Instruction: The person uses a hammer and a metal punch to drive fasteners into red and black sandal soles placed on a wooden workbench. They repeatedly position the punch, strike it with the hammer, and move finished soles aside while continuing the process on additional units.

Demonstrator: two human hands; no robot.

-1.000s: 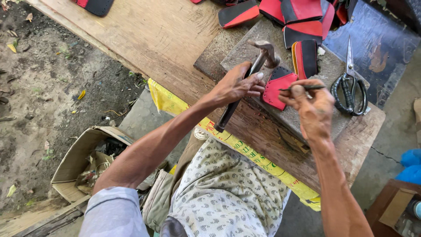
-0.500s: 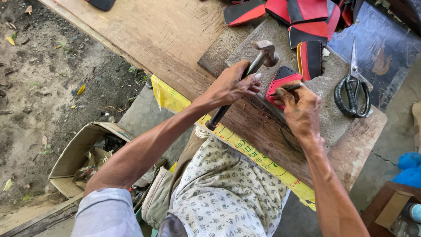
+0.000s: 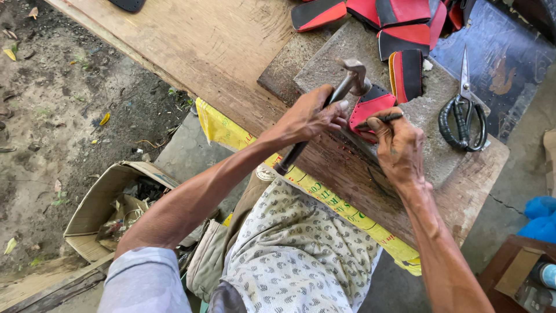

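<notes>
Hammer (image 3: 352, 78) sits gripped in the left hand (image 3: 310, 113), its head over a red-and-black leather piece (image 3: 370, 107) on the grey stone slab (image 3: 336, 52). The right hand (image 3: 399, 145) pinches a thin punch (image 3: 382, 119) upright on that piece. Similar cut pieces (image 3: 405, 23) lie far, scissors (image 3: 463, 113) right on the worktop (image 3: 220, 40).

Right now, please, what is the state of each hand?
Left hand: closed around the hammer handle.
Right hand: closed, pinching a thin dark tool against the red and black piece.
</notes>
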